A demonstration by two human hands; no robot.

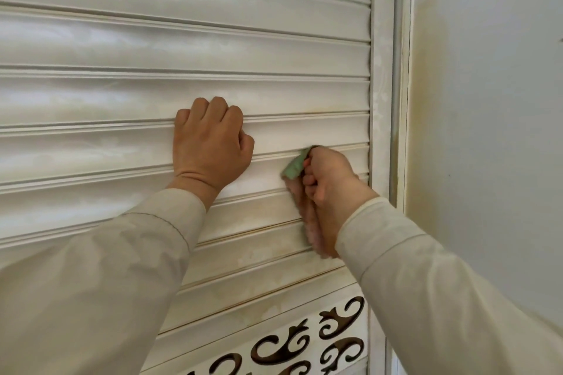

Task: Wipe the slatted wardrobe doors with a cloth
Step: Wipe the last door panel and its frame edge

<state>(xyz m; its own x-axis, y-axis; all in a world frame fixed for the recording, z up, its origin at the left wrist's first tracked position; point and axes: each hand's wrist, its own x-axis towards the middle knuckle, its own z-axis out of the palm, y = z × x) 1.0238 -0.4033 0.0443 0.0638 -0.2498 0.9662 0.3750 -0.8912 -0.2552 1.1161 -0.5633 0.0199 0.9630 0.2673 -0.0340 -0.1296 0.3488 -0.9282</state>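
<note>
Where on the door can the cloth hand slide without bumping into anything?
Free: the slats above both hands, and the slats left of the left hand. Crowded: the right hand with the cloth sits close to the door frame, with the carved panel below.

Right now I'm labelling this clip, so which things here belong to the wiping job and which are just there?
Part of the job:
- cloth, gripped in the right hand against a slat
- slatted door
- left hand, fingers curled, braced on the slats

Just there:
- wall to the right
- door frame
- scrollwork panel below the slats
</note>
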